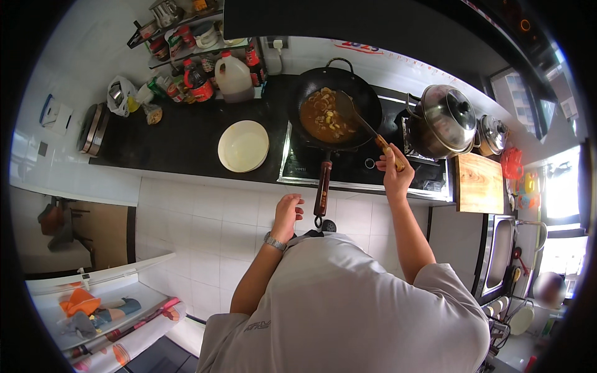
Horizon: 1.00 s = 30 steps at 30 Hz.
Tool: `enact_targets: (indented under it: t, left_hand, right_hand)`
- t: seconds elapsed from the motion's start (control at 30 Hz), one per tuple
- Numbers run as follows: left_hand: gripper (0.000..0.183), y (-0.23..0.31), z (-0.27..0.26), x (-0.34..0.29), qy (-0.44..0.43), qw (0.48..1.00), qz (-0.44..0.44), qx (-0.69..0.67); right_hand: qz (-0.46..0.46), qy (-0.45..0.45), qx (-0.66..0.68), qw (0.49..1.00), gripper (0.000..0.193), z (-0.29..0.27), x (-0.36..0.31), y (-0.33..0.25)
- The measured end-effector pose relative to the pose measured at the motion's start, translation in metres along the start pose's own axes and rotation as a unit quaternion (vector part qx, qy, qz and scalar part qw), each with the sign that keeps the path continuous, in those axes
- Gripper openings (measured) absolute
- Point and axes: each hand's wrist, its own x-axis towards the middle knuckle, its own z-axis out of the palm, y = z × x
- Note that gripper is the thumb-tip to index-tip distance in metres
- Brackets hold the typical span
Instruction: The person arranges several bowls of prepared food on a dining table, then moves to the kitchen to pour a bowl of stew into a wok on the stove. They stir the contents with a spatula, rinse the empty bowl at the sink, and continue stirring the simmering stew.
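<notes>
My right hand [397, 169] is closed round the wooden grip of a spatula [362, 120]. The spatula's dark blade reaches into a black wok [368, 93], at the right side of the brown, saucy food [324, 113] with pale slices. The wok sits on the stove, its brown handle [323, 186] pointing toward me. Left of that handle, my left hand [289, 214] hangs before the counter, apart from the wok, loosely curled with nothing seen in it. On the counter left of the wok stands a cream bowl [244, 147] with no food visible inside.
A lidded steel pot [444, 121] stands right of the wok, with a smaller pot [493, 135] beyond it. Near them is a wooden cutting board [479, 183]. Bottles and a white jug [234, 78] line the back wall. The range hood [348, 18] overhangs the stove.
</notes>
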Motion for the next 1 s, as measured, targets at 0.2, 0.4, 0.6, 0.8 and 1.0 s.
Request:
enact_targets:
  t: [0.2,0.4,0.6,0.8,1.0]
  left_hand:
    - [0.019,0.002,0.002,0.002,-0.005,1.0,-0.007,0.003]
    - [0.019,0.001,-0.001,0.003,-0.01,1.0,-0.004,0.006]
    - [0.02,0.001,-0.002,0.003,-0.005,1.0,-0.006,0.006]
    - [0.02,0.0,-0.004,0.002,-0.003,1.0,-0.007,0.003]
    - [0.02,0.0,-0.005,-0.001,0.0,1.0,-0.014,0.005]
  right_hand:
    - [0.034,0.002,0.013,0.999,0.033,0.007,0.0,0.01]
    - [-0.027,-0.007,-0.052,0.998,0.033,0.016,-0.002,0.022]
    - [-0.035,-0.028,-0.067,0.997,0.034,0.02,0.002,0.027]
    - [0.002,-0.034,-0.047,0.998,0.032,0.024,-0.001,0.026]
    - [-0.029,-0.031,-0.056,0.997,0.032,0.026,-0.006,0.022]
